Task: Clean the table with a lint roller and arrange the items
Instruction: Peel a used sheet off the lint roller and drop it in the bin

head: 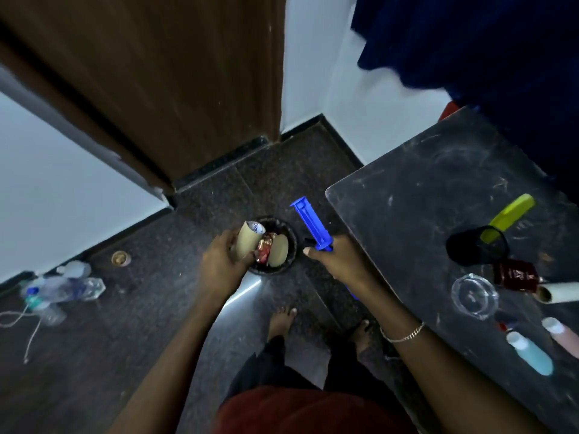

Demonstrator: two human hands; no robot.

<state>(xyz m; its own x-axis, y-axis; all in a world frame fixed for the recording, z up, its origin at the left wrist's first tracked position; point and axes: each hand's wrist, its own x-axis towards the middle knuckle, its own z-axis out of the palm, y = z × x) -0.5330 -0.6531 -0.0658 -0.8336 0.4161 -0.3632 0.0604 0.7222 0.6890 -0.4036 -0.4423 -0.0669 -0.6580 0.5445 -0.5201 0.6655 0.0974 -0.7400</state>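
My left hand [219, 261] grips a bare cardboard roll core [246, 242] over a small black bin [289, 242] on the floor. The bin holds a red wrapper [264, 250] and a brown disc. My right hand [335, 260] holds the blue lint roller handle [311, 225], its empty spindle pointing up and away, just left of the table edge. The dark scuffed table [423, 198] at the right carries a fresh white roll [560, 292], a yellow-green comb [513, 213], a black cup [476, 249], a dark red box [515, 275], a glass ashtray [474, 296] and small bottles [529, 352].
A brown door [156, 73] and white walls close the corner ahead. Empty plastic bottles [65, 289], a white cable [28, 327] and a small round lid [120, 257] lie on the floor at the left. My bare feet [282, 321] stand below the bin. Dark blue cloth [485, 42] hangs behind the table.
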